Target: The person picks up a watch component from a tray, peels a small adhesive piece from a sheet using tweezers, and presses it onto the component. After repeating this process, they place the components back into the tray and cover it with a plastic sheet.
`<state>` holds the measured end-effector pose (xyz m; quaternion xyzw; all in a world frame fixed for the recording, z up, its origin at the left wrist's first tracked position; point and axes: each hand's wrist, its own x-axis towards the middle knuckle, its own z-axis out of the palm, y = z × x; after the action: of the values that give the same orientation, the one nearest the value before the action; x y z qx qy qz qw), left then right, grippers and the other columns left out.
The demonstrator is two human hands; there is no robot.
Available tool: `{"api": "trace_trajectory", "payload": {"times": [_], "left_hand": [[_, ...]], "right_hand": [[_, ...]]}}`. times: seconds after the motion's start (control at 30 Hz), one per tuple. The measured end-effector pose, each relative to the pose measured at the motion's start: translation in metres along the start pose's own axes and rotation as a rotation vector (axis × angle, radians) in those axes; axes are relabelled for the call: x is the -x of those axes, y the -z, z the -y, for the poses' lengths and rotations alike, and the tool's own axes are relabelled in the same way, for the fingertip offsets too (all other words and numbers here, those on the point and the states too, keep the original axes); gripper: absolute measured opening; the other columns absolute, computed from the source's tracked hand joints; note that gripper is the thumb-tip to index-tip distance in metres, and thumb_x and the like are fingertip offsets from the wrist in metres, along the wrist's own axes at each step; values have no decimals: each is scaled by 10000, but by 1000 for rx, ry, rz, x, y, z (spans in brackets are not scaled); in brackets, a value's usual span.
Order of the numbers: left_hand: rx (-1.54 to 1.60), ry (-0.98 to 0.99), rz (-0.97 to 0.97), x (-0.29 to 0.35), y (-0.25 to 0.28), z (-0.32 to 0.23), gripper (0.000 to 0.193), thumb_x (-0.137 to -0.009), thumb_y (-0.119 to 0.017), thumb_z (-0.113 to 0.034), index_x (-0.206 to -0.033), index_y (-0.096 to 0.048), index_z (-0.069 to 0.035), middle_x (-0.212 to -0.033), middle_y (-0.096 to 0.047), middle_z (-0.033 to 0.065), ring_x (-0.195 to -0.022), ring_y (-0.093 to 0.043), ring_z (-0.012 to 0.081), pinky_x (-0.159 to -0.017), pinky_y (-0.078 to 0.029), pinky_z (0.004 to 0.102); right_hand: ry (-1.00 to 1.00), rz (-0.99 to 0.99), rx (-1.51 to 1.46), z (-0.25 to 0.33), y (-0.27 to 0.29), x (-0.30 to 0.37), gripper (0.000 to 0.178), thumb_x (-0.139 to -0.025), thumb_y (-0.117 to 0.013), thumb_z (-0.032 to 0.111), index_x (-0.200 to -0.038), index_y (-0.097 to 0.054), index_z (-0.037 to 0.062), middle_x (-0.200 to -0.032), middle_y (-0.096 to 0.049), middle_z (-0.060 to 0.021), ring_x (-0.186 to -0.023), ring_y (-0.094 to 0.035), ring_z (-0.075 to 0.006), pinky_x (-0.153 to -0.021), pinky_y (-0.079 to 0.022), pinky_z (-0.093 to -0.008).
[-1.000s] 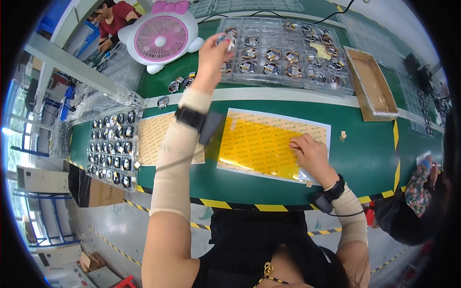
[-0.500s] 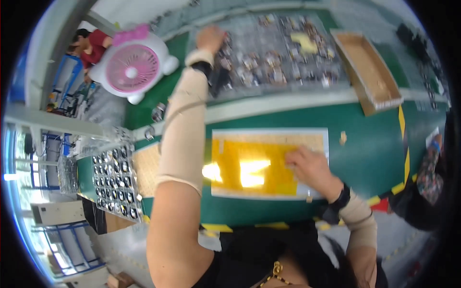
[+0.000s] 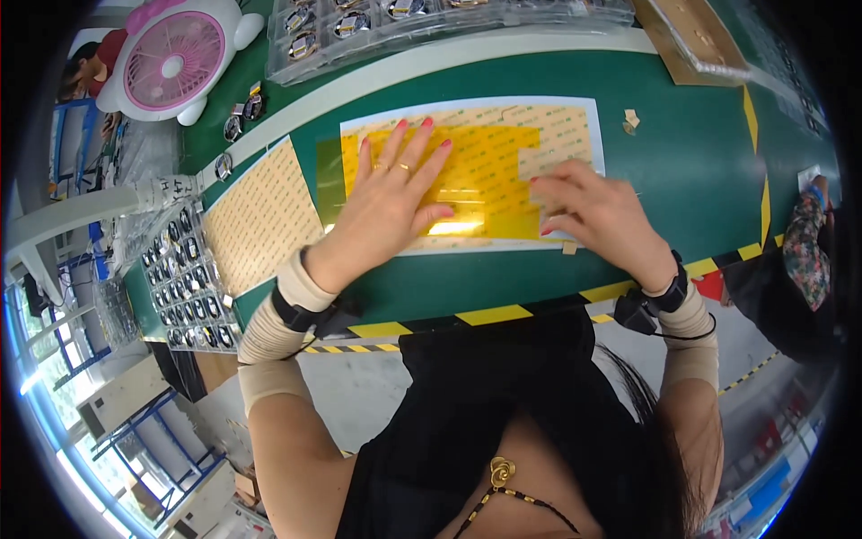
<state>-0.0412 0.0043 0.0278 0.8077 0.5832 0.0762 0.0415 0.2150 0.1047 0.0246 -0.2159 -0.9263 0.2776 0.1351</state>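
Note:
My left hand (image 3: 386,202) lies flat, fingers spread, on a translucent yellow film (image 3: 485,193). The film covers much of a beige printed backing sheet (image 3: 570,135) with a white border, on the green table. At the film's right edge is my right hand (image 3: 597,211), slightly blurred. Its fingers are bent, with the thumb apart from them, and I see nothing held between them. Bright reflections shine on the film just beside my left thumb. The film's left part reaches past the sheet's edge.
Another beige sheet (image 3: 265,211) lies at left, beside a clear tray of round black parts (image 3: 189,278). A larger clear tray (image 3: 449,22) stands behind a pale rail, near a cardboard box (image 3: 687,40). A pink-and-white fan (image 3: 175,63) is far left. Small beige scraps (image 3: 630,121) lie right.
My left hand has come back from the far tray and now rests on the film. My right hand stays near the film's right edge. The view has tilted down toward me.

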Motion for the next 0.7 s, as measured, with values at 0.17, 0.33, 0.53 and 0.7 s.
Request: {"api": "trace_trajectory", "payload": {"times": [0.17,0.33,0.53,0.7], "left_hand": [[-64,99,-2,22,-22,-11,568,-786,-569,-378,-1277,-425,-133,-1363,-331,102,-1265,-282,322,-1021,-169,522],[-55,26,-37,23,-29,-4,570,-792,-565,-369,-1285,-410,-129,-1381,-292,118,-1268,-274,328,-1021,-154,531],[129,73,-247,34,-27,-27,599,-787,-575,-362,-1284,-393,-82,-1376,-279,165,-1267,-268,344,-1018,-147,538],[29,91,-162,46,-25,-30,632,-779,-585,-363,-1282,-376,-41,-1372,-265,202,-1270,-254,357,-1014,-142,548]], "right_hand": [[-91,-45,78,9,6,3,406,-643,-692,154,-1028,-586,83,-1050,-531,-66,-696,-603,-224,-609,-485,-300],[-101,-228,231,-3,-20,-21,376,-672,-672,215,-1018,-603,84,-1153,-514,-67,-712,-610,-230,-614,-483,-317],[-45,-260,281,-16,-23,-22,229,-718,-643,190,-912,-650,68,-1007,-606,-56,-714,-609,-247,-616,-479,-304],[-149,-435,218,6,49,-34,144,-763,-626,161,-857,-658,56,-822,-649,-22,-673,-615,-167,-589,-462,-261]]}}
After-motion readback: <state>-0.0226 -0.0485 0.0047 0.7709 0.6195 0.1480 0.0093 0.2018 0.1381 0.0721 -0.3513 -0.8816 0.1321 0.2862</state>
